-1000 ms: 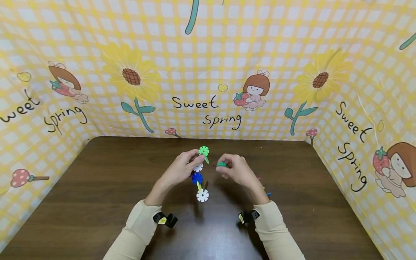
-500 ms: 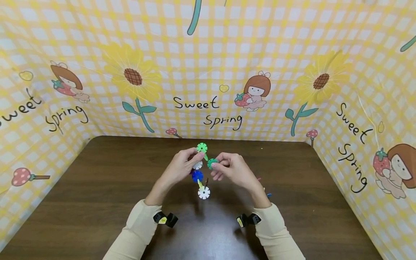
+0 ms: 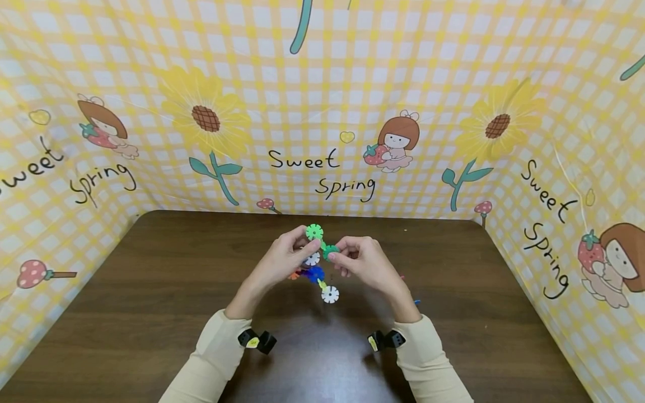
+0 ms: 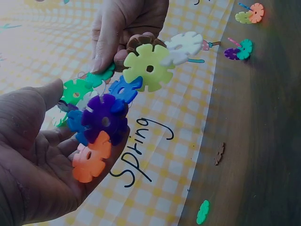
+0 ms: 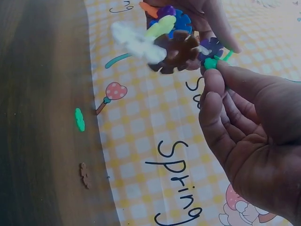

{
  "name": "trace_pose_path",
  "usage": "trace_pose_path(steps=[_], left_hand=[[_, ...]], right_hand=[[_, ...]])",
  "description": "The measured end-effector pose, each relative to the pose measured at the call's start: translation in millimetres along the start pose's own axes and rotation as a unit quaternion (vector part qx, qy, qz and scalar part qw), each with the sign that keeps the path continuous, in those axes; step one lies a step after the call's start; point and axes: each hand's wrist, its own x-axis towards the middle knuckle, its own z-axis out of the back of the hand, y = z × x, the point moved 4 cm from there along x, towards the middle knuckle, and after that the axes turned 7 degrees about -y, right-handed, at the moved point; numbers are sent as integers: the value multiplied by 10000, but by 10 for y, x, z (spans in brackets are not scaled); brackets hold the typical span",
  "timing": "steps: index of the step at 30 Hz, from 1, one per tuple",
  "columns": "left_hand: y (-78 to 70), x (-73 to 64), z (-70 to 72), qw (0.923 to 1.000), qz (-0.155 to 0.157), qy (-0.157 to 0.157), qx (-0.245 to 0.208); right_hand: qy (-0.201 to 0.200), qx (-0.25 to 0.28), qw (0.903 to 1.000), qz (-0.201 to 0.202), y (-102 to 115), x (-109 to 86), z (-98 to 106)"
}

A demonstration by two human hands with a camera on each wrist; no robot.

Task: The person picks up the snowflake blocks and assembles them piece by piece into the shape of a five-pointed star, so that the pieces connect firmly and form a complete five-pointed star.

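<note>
My left hand (image 3: 279, 258) grips a joined string of notched plastic snowflake discs. At its top is a bright green disc (image 3: 314, 232), and a white disc (image 3: 330, 294) hangs lowest. Purple (image 4: 106, 120), orange (image 4: 91, 157), yellow-green (image 4: 149, 68) and brown (image 5: 178, 52) discs also belong to it. Between thumb and fingers, my right hand (image 3: 372, 264) pinches a darker green disc (image 3: 330, 252). That disc meets the string's green part beside the left thumb; fingers hide whether the slots interlock.
Small joined disc clusters, one orange and yellow-green (image 4: 256, 12), another teal and purple (image 4: 245, 48), lie on the dark wooden table (image 3: 151, 336). A loose brown disc (image 4: 219, 154) and a green disc (image 4: 203, 212) lie there too. A checked cloth (image 3: 302, 112) rises around the table.
My right hand has moved left, bringing the darker green disc against the string. The string's lower end has swung to the right, and its orange disc has come into view.
</note>
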Motion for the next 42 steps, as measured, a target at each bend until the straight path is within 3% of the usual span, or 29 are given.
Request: trace_pose_path(steps=[8,14,19,25,28,31,36,39,42], left_hand=[[1,-25,6,9997,122,34,-187],[-29,-36,-14,9997,-9,32,-235],[-27,-25,-23,9999,-26,136,-9],[-18,-25,-70,9946,-235,793,627],[-10,-27,-82,9933,-183,874,729],[-5,-28,-70,9939,-126,796,754],[5,-29,-63,9939,-71,806,747],[15,-36,-72,9943,39,909,556],[14,-35,-76,9946,201,959,340]], right_hand=[[-272,-432,9978,420,56,-21,72],[-359,-737,9939,736,89,-22,98],[-214,-762,9951,600,77,-2,101],[-32,-690,9970,361,11,23,164],[-43,-959,9951,240,-67,19,264],[86,-1652,9862,68,-184,-13,389],[900,-2793,9537,-663,-456,-136,564],[1394,-3086,9341,-1127,-610,-208,613],[1668,-3188,9219,-1435,-717,-247,627]])
